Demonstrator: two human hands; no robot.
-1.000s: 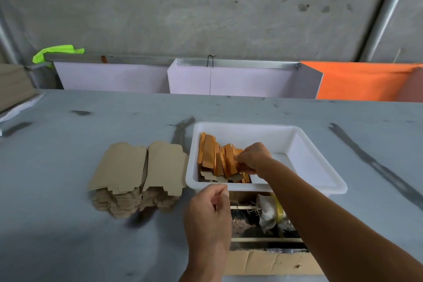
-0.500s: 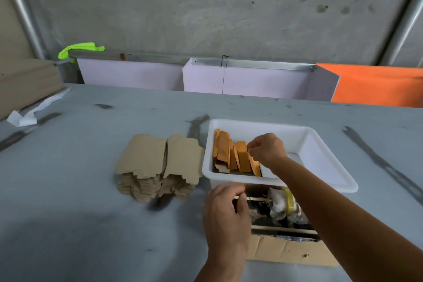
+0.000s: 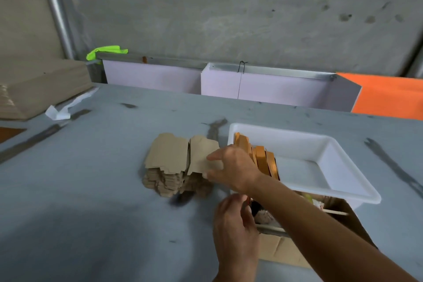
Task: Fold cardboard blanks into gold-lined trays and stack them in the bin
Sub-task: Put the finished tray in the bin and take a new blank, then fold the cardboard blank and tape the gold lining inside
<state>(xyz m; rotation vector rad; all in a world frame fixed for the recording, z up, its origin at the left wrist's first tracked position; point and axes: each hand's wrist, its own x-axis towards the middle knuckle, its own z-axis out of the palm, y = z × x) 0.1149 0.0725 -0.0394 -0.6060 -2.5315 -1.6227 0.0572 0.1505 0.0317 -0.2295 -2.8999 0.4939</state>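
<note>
Two side-by-side piles of brown cardboard blanks (image 3: 169, 153) lie on the grey table (image 3: 91, 190). To their right stands a white plastic bin (image 3: 297, 131) with several folded gold-orange trays (image 3: 261, 162) standing on edge at its left end. My right hand (image 3: 235, 169) reaches across from the bin to the right pile, thumb and fingers spread over the top blank's right edge. My left hand (image 3: 235, 226) hovers near the table's front edge with loosely curled fingers and nothing visible in it.
An open cardboard box (image 3: 281, 249) with scraps sits below the bin at the table's front. A large flat cardboard slab (image 3: 34, 89) and a white paper scrap (image 3: 57, 113) lie far left. White panels (image 3: 263, 86) and an orange sheet (image 3: 389, 96) line the back.
My right hand has left the trays in the bin and swung left onto the right pile of blanks. The view has shifted left. My left hand stays near the front edge.
</note>
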